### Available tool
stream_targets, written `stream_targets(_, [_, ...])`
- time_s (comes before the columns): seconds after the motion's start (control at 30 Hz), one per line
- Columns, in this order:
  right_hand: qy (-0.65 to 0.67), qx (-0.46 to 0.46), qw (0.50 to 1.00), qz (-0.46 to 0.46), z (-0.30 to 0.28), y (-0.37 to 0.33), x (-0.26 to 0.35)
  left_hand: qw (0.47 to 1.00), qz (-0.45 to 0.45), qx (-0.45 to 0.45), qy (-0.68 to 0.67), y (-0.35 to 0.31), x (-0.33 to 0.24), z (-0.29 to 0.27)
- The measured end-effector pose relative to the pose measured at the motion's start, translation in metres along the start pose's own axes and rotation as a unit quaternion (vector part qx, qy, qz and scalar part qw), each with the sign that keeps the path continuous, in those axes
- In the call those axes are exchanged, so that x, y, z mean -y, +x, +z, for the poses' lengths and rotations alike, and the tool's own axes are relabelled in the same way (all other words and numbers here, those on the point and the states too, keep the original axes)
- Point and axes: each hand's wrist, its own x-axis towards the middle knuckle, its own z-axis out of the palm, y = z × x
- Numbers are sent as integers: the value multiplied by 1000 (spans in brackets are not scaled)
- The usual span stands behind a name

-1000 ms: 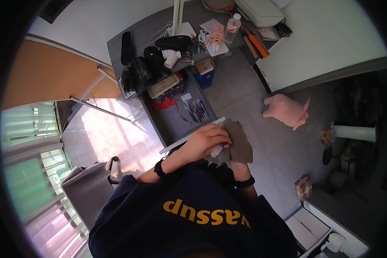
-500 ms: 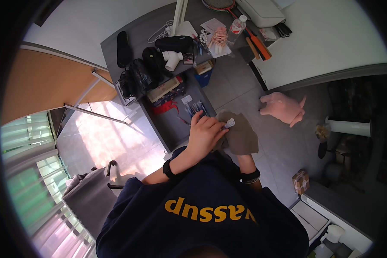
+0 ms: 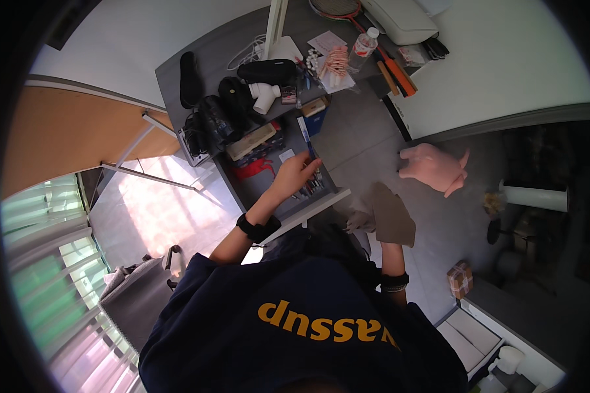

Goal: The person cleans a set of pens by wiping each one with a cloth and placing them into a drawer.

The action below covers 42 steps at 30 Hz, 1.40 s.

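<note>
My left hand [image 3: 296,175] is above the open desk drawer [image 3: 246,187], its fingers closed around the lower end of a slim white-and-blue pen [image 3: 303,130]. The pen points away from me toward the desk. Several pens and markers [image 3: 313,185] lie in the drawer beneath the hand, along with a red cloth item [image 3: 252,169]. Off to the right, a grey-brown cloth [image 3: 393,216] drapes over my right hand, which carries it; the fingers are hidden. A lighter grey, crumpled piece of fabric [image 3: 360,221] hangs beside it.
On the grey desk [image 3: 210,59] are black cases [image 3: 267,71], a white pipe-shaped piece [image 3: 264,98], a bottle [image 3: 364,46] and a racket [image 3: 337,8]. A blue bin [image 3: 314,121] stands beside the drawer. A pink plush animal [image 3: 434,167] lies on the floor, and a chair [image 3: 137,301] stands at left.
My left hand has moved from beside the cloth to over the drawer, and the pen now points away from me. The cloth has shifted slightly right with my right hand.
</note>
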Motion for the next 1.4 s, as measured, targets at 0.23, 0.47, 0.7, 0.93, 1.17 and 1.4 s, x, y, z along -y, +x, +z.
stream_targets(0.23, [49, -1, 999, -4, -18, 21, -17, 975, 8, 73, 208, 57, 125, -8])
stream_targets(0.47, [85, -24, 996, 29, -67, 64, -64, 964, -215, -20, -155, 111, 120, 11])
stream_targets(0.7, [157, -86, 981, 75, -133, 118, -114, 971, -216, -97, -30, 181, 101, 2])
stream_targets(0.93, [252, -122, 954, 106, -162, 166, -139, 941, -295, -154, -64, 217, 109, -12])
stream_targets(1.17, [320, -125, 932, 116, -140, 204, -152, 915, -328, -228, -55, 248, 130, -28])
stream_targets(1.4, [353, -84, 923, 131, -131, 211, -176, 932, -276, -208, -110, 259, 139, -30])
